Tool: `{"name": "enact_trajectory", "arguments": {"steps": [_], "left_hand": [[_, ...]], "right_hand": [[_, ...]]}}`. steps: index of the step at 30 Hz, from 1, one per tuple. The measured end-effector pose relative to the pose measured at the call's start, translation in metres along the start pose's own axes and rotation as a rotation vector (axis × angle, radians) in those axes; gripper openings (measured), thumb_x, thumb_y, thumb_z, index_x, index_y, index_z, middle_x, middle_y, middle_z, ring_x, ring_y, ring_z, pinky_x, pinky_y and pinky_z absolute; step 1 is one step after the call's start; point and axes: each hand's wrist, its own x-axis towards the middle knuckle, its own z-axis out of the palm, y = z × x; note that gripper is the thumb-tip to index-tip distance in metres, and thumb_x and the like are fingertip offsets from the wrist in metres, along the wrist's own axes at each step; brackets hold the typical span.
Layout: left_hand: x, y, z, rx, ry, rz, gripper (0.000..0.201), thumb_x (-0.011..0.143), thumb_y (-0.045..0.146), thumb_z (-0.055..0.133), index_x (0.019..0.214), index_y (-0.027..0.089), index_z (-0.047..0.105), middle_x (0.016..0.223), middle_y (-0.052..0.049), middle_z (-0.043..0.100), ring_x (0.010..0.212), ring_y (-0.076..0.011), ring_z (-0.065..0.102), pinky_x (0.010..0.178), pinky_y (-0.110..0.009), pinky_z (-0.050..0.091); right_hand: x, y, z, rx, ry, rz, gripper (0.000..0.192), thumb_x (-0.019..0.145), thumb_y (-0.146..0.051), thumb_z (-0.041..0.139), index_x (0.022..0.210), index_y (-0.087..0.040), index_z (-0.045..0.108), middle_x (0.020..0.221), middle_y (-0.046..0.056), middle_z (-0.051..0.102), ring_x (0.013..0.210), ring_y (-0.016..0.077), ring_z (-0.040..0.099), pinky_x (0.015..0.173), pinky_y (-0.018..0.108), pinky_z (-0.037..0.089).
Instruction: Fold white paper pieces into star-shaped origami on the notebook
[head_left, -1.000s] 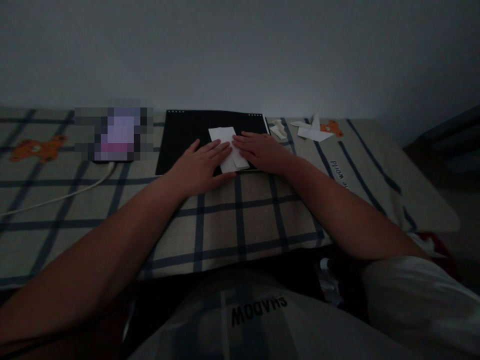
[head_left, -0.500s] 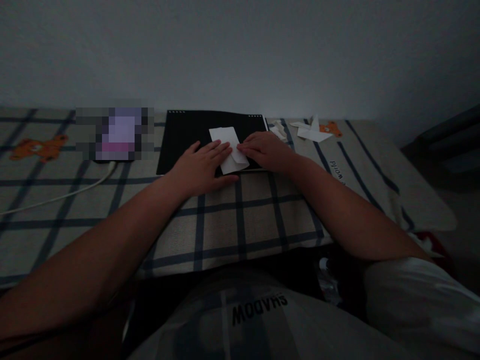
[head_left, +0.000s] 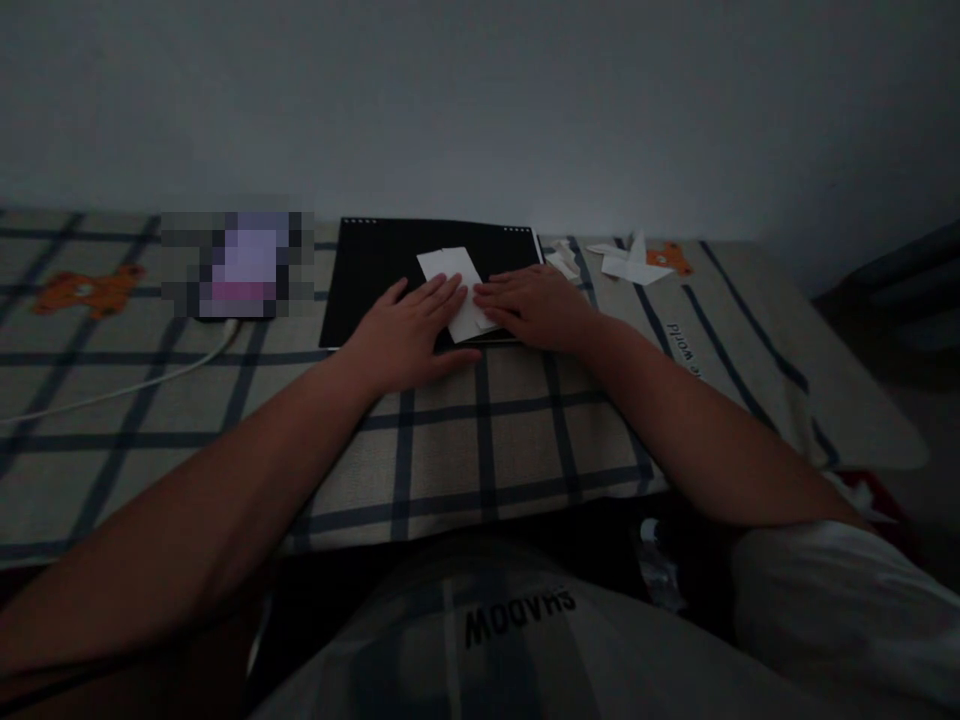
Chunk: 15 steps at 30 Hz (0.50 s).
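Both hands lie flat, fingers together, pressing a fold into the white paper (head_left: 459, 290) on the black pad (head_left: 375, 275): left hand (head_left: 409, 335) at its 8 o'clock, right hand (head_left: 536, 305) at 3 o'clock; next, probably a firm crease.

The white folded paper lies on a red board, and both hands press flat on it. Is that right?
Not quite: the head view shows the white folded paper on a black board, not a red one. The left hand and right hand do press flat on it.
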Motion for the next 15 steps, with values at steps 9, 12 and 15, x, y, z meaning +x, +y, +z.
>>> {"name": "enact_trajectory", "arguments": {"steps": [9,12,15], "left_hand": [[0.0010,-0.0040,0.0009,-0.022,0.005,0.035,0.089,0.108,0.068,0.044,0.177,0.013,0.027,0.183,-0.016,0.027,0.170,-0.0327,0.027,0.139,-0.055,0.012],[0.0015,-0.0032,-0.0003,-0.021,0.001,0.024,0.090,0.107,0.069,0.046,0.176,0.015,0.029,0.182,-0.015,0.030,0.169,-0.0335,0.030,0.139,-0.057,0.014],[0.0026,-0.0008,-0.0019,-0.023,0.000,-0.006,0.087,0.107,0.068,0.047,0.176,0.016,0.031,0.181,-0.015,0.032,0.168,-0.0347,0.032,0.138,-0.058,0.015]], "right_hand": [[0.0011,0.0005,0.0072,-0.001,-0.028,0.047,0.048,0.114,-0.032,0.044,0.158,-0.027,0.062,0.166,0.007,0.059,0.157,0.0313,0.052,0.120,0.057,0.044],[0.0025,0.0036,0.0084,0.033,-0.013,0.030,0.048,0.113,-0.032,0.044,0.156,-0.026,0.064,0.165,0.007,0.060,0.157,0.0309,0.052,0.121,0.055,0.044],[0.0039,0.0057,0.0048,0.068,-0.003,0.000,0.045,0.112,-0.031,0.045,0.147,-0.022,0.072,0.155,0.008,0.069,0.149,0.0309,0.060,0.118,0.051,0.047]]}}
